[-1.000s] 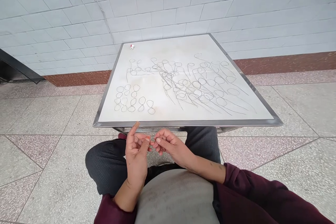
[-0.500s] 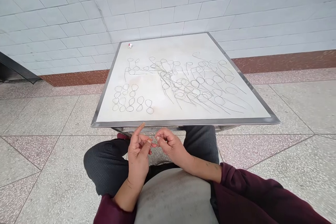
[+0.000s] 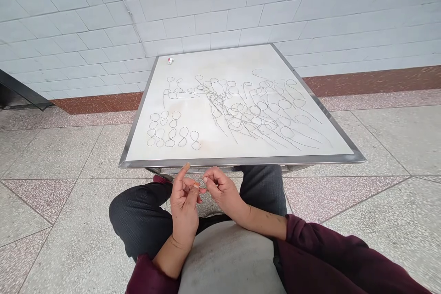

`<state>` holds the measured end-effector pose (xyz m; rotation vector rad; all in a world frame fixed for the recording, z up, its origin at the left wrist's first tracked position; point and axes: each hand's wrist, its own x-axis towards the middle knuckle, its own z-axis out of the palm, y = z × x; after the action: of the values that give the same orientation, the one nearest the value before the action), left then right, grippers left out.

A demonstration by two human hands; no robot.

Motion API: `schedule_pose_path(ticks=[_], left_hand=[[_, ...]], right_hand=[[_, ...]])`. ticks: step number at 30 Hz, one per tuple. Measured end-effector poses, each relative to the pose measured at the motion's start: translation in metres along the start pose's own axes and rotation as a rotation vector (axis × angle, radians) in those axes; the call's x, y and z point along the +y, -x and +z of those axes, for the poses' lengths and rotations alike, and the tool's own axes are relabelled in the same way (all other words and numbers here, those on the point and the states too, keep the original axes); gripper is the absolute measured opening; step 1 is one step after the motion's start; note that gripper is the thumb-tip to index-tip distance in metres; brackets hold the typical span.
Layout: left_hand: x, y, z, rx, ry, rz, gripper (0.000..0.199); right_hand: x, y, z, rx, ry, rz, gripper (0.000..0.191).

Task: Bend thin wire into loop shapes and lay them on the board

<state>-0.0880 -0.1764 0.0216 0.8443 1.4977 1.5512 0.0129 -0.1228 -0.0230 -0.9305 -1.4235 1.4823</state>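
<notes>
Both hands are close together over my lap, just below the table's front edge. My left hand [image 3: 185, 200] pinches with thumb and fingertips, its index finger raised toward the edge; whatever it pinches is too small to make out. Close to its right, my right hand [image 3: 223, 191] has thumb and index finger pressed together on something too thin to tell. On the white table [image 3: 206, 147], several small figure-eight loops of thin wire [image 3: 172, 133] stand in rows at the left. Many thin wires with a loop at one end [image 3: 255, 121] lie spread and overlapping in the middle and right.
A small white and red object [image 3: 170, 60] sits at the table's far left corner. The table has a metal rim [image 3: 241, 161]. Behind it is a white tiled wall [image 3: 213, 4]. My legs [image 3: 141, 216] are bent beneath the front edge, over a speckled floor [image 3: 79, 225].
My left hand and forearm have shifted slightly to the right. My right hand keeps its pinch in nearly the same place. The wires on the table look unchanged.
</notes>
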Motion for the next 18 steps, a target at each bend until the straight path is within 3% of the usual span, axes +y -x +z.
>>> schedule_pose_path(ticks=[11, 18], left_hand=[[0.0, -0.002, -0.0025, 0.078, 0.072, -0.01, 0.049], [-0.0018, -0.0025, -0.0026, 0.073, 0.085, 0.009, 0.047]], right_hand=[[-0.0078, 0.0038, 0.0018, -0.168, -0.189, 0.104, 0.028], [-0.0045, 0.0047, 0.0011, -0.16, -0.088, 0.122, 0.019]])
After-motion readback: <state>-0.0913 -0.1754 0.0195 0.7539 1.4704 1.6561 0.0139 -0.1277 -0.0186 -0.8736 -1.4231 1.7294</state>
